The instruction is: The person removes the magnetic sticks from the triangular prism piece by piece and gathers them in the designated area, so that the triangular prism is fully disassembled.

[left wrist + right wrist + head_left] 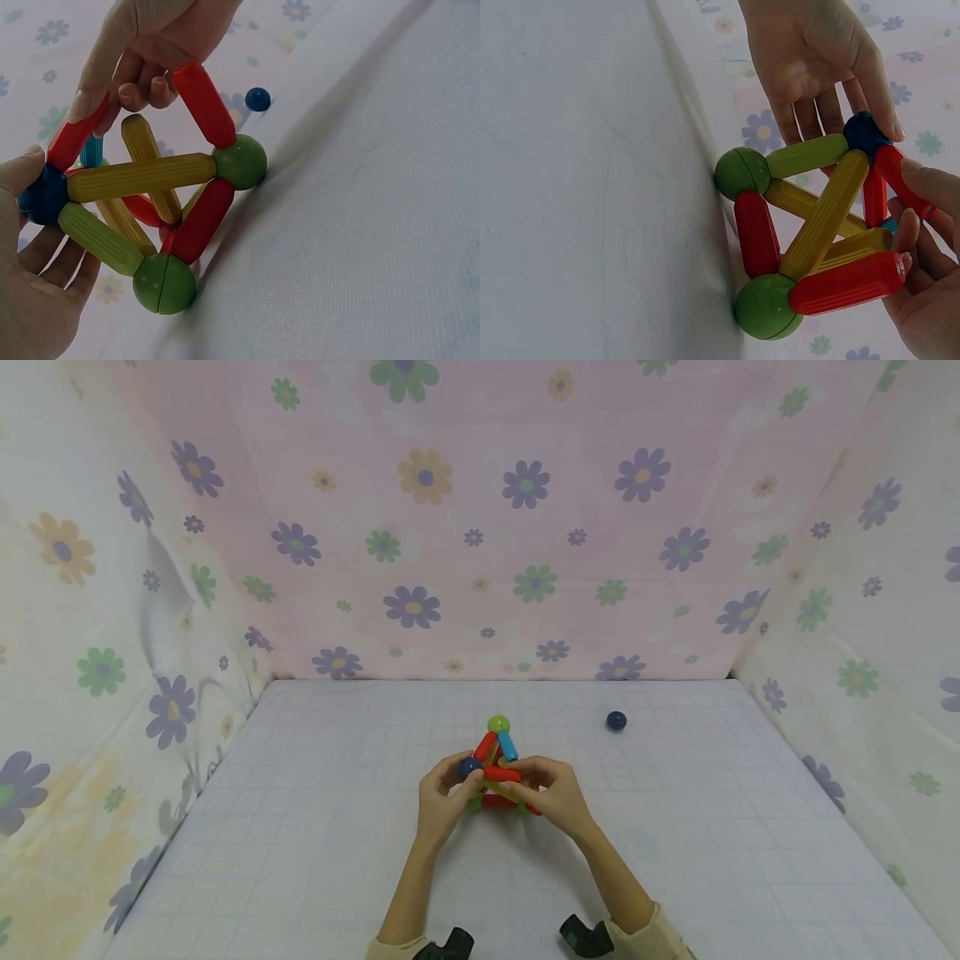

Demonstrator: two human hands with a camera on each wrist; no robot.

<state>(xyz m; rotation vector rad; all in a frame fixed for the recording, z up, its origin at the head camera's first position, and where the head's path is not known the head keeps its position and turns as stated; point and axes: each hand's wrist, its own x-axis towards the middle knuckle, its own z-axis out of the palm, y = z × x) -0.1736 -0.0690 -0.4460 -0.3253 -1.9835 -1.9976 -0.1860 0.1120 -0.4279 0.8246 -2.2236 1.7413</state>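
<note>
A structure of coloured magnetic rods and balls stands on the table. My left hand (442, 797) holds its dark blue ball (43, 193) between thumb and fingers. The right hand (555, 793) pinches a red rod (904, 180) whose other end meets that ball. Below, two green balls (769, 307) are joined by a red rod (204, 221). Yellow rods (142, 177) and a light green rod (806, 156) link the blue ball to the base. Another red rod (847, 283) sticks out from one green ball. On top sits a lime ball (498, 723) with a light blue rod (507, 747).
A loose dark blue ball (617, 721) lies on the table behind and to the right of the structure. White gridded cloth covers the table (300, 827). Flowered cloth walls (480, 527) stand at the back and both sides.
</note>
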